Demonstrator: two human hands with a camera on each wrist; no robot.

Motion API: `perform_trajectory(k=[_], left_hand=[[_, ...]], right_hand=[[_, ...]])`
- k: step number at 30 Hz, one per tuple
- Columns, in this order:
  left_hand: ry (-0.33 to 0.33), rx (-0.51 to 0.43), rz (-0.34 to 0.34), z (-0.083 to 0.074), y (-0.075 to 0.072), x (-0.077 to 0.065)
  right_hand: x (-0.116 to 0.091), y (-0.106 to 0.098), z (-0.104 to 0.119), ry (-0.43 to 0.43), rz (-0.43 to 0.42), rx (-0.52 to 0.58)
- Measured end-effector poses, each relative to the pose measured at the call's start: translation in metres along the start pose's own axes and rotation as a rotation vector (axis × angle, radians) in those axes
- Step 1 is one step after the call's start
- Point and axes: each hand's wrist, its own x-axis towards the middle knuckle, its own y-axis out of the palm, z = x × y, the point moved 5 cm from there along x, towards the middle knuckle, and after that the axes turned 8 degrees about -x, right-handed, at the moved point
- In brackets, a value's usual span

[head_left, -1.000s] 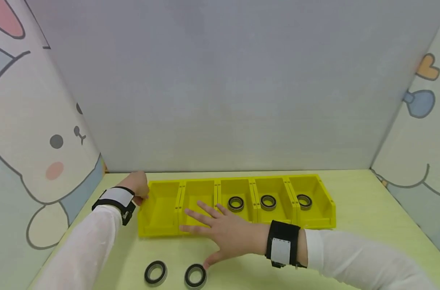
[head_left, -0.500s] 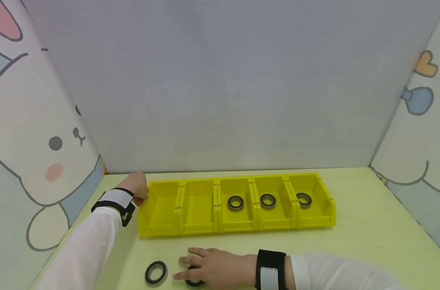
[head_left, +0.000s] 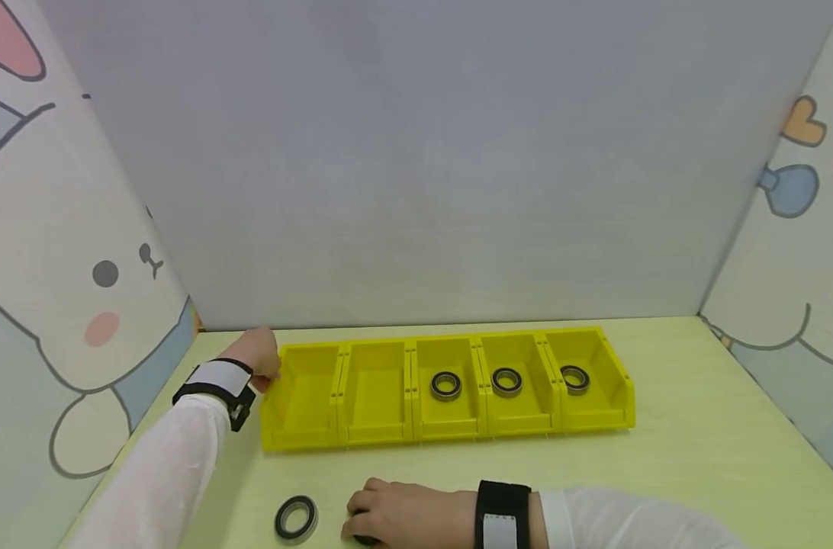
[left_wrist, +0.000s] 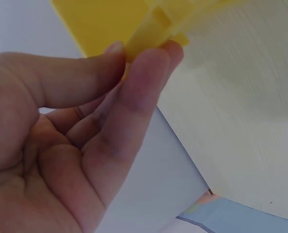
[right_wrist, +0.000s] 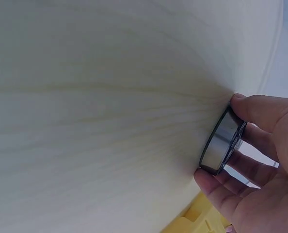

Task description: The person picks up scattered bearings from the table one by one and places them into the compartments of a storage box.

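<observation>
My left hand [head_left: 255, 353] pinches the left side wall of a yellow row of bins [head_left: 378, 442] between thumb and fingers; the left wrist view shows the yellow edge [left_wrist: 156, 24] at the fingertips. Down at the front of the table, my right hand [head_left: 410, 515] holds a bearing [right_wrist: 224, 141] by its rim, thumb on one side and fingers on the other. In the head view that bearing is mostly covered by the hand. Another bearing [head_left: 296, 519], black-faced with a metal ring, lies flat on the table to the left of the right hand.
Three bearings sit in the bins: one in the middle bin [head_left: 446, 386], one in the bin right of it [head_left: 506, 382], one in the rightmost bin [head_left: 575, 379]. A grey panel [head_left: 430, 168] stands behind; printed panels [head_left: 66, 252] flank the pale table [head_left: 698, 435].
My right hand has come down from in front of the bins to the front bearing, and its spread fingers have closed round it. The left hand stays on the bin wall.
</observation>
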Motion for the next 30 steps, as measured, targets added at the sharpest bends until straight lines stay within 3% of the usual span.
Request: perform_trajectory(k=[13, 18, 22, 30], left_hand=[[0.016, 0.007, 0.004, 0.003, 0.001, 0.0], [0.018, 0.004, 0.002, 0.002, 0.0, 0.0], [0.022, 0.011, -0.001, 0.001, -0.001, 0.001], [0.02, 0.006, -0.005, 0.003, 0.001, 0.005]], right_hand=[[0.007, -0.01, 0.0, -0.038, 0.074, -0.044], [0.01, -0.016, -0.011, -0.017, 0.127, -0.05], [0.015, -0.031, -0.028, 0.036, 0.136, -0.023], [0.033, -0.049, -0.079, 0.222, -0.003, -0.088]])
